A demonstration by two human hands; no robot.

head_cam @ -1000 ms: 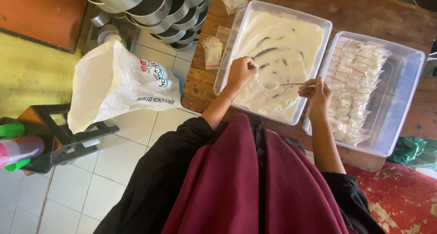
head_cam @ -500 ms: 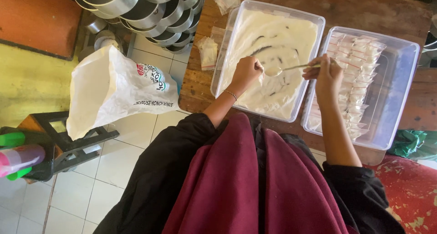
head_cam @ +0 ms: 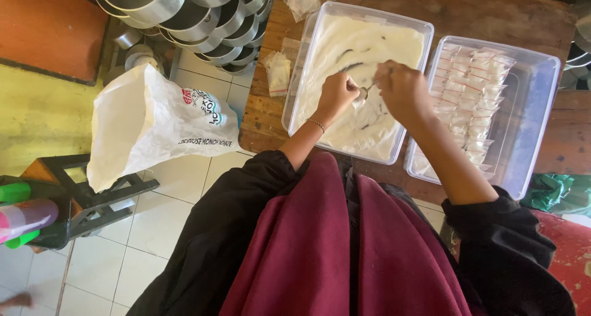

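The work surface is a worn brown wooden table (head_cam: pixel 492 11). On it stands a clear plastic tub of white powder (head_cam: pixel 345 39), taken here as the reference point. Both hands are over this tub. The left hand (head_cam: pixel 335 94) is closed around a small clear packet, largely hidden by the fingers. The right hand (head_cam: pixel 403 91) is closed on the handle of a small metal spoon (head_cam: pixel 364 92), whose bowl sits just beside the left hand's fingers. To the right of the tub, touching or nearly so, stands a second clear tub (head_cam: pixel 529 107) holding rows of filled small packets (head_cam: pixel 468 94). Just left of the tub, loose packets (head_cam: pixel 278 73) lie on the table. Further left, off the table, stacked metal pans (head_cam: pixel 184 14) and a white sack (head_cam: pixel 154 122) stand over a white tiled floor (head_cam: pixel 154 230). The sack rests on a dark metal stand (head_cam: pixel 92 199).
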